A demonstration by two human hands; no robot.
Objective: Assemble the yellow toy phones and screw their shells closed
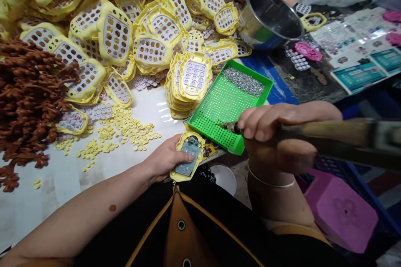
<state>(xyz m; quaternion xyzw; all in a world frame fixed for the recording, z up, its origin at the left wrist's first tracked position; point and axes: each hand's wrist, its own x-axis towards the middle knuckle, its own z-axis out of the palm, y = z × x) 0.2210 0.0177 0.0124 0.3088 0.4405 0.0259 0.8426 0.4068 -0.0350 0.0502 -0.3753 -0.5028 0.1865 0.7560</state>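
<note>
White table (150,110) crowded with yellow keypad shells (150,46), upper left to centre. Left hand (166,158), lower centre, grip clamped on yellow casing (181,144) with circuit board (189,158). Right hand (275,133) grip closed round screwdriver (332,131), tip over green tray (219,106) holding screws (242,81).

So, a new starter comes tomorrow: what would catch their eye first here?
A big heap of yellow shells covers the back of the table, brown cords piled at left. Nearer, the left hand holds one shell while the right hand grips a screwdriver over a green tray.
</note>
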